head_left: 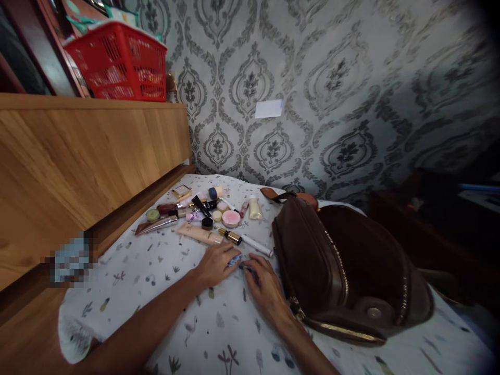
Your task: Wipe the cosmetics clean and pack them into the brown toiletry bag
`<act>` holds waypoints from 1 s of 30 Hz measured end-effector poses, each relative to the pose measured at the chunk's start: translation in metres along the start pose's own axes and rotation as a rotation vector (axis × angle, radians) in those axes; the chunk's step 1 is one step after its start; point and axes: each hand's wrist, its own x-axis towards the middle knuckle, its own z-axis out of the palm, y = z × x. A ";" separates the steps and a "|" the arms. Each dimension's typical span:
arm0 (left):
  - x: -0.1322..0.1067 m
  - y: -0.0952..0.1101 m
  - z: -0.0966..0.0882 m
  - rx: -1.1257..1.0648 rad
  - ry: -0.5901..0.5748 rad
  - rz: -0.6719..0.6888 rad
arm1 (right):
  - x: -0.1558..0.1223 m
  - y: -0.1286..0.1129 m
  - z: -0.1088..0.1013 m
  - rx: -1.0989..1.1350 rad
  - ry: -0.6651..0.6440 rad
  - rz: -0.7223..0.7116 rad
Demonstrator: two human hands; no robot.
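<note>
My left hand [216,263] and my right hand [262,281] rest close together on a white patterned sheet [164,291]. Between their fingertips lies a small bluish item [235,260], and both hands pinch at it; what it is I cannot make out. Just beyond the hands lie a beige tube [199,234], a gold-capped bottle [230,236] and a white pencil [255,244]. Further back is a scatter of several cosmetics, among them a pink compact [231,218] and a cream tube [255,208]. A brown leather bag [344,271] with gold zips lies right of my right hand.
A wooden headboard panel [89,156] rises on the left, with a red plastic basket [121,62] on top. Grey damask wallpaper [312,94] covers the wall behind. Dark furniture [437,219] stands at the right.
</note>
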 end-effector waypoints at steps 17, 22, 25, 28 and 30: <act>-0.003 -0.013 -0.006 -0.056 0.126 -0.104 | -0.002 -0.025 -0.007 -0.026 0.003 0.104; -0.006 -0.021 0.004 -0.001 0.135 -0.094 | 0.000 -0.025 -0.007 -0.043 -0.033 0.130; -0.006 -0.022 0.006 0.020 0.137 -0.087 | 0.000 -0.024 -0.008 -0.051 -0.033 0.125; -0.004 -0.019 0.005 0.026 0.141 -0.090 | 0.000 -0.025 -0.008 -0.045 -0.015 0.116; -0.003 -0.016 0.004 0.011 0.131 -0.098 | 0.000 -0.025 -0.008 -0.042 -0.007 0.116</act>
